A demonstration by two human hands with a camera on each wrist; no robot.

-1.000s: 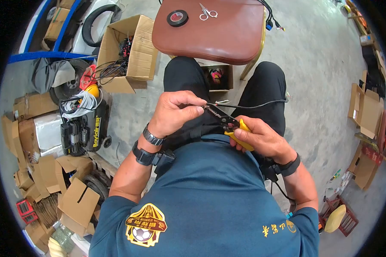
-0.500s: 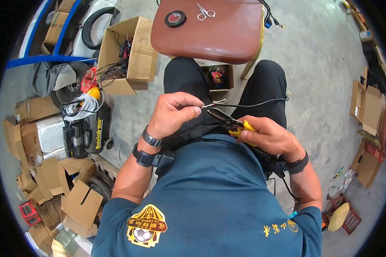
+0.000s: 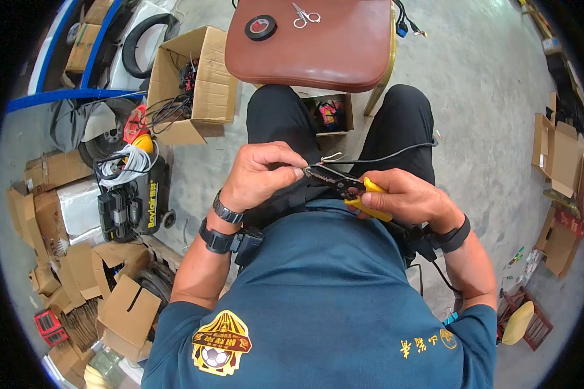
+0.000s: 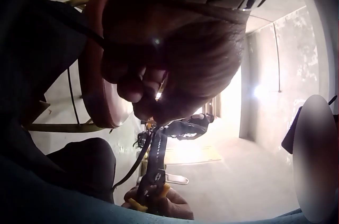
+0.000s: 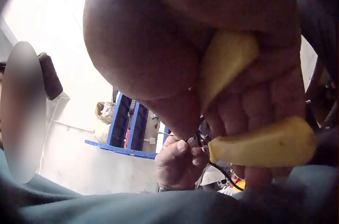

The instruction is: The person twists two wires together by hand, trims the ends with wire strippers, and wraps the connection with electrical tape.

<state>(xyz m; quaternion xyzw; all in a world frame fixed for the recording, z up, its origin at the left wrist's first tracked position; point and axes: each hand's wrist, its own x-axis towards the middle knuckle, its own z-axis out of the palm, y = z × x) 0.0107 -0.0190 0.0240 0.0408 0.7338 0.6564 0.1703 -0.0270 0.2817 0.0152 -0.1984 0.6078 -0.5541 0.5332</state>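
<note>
Head view: your left hand (image 3: 263, 178) pinched the thin end of the dark cable (image 3: 386, 157) between thumb and index finger. From those fingertips the cable ran rightward, passing ahead of your right hand (image 3: 409, 196) and over the right thigh. Pale strands (image 3: 333, 156) splayed from it just beside the left fingertips. Your right hand gripped the yellow-handled wire strippers (image 3: 336, 181), whose nose pointed left and lay at the left fingertips; whether the jaws were closed on the wire could not be told. Ahead of both hands stood a brown padded seat (image 3: 308, 55), bearing a roll of black tape (image 3: 260, 28) and a pair of scissors (image 3: 305, 16). A small box (image 3: 334, 133) with brightly coloured contents sat below the seat, ahead of and between the hands. An open carton (image 3: 213, 84) holding cables stood ahead and to the left of your left hand, and a black compressor (image 3: 154, 194) farther left of it.

Left wrist view: your left hand appeared dark, its fingers curled and its tips meeting at the nose of the strippers. The cable sloped away beside the tool, and your right hand showed at the yellow handles.

Right wrist view: one yellow handle lay by the base of your right thumb, the other across the fingers, the two standing apart. Your left hand was beyond the tool, with a blue rack (image 5: 136, 128) behind it.
</note>
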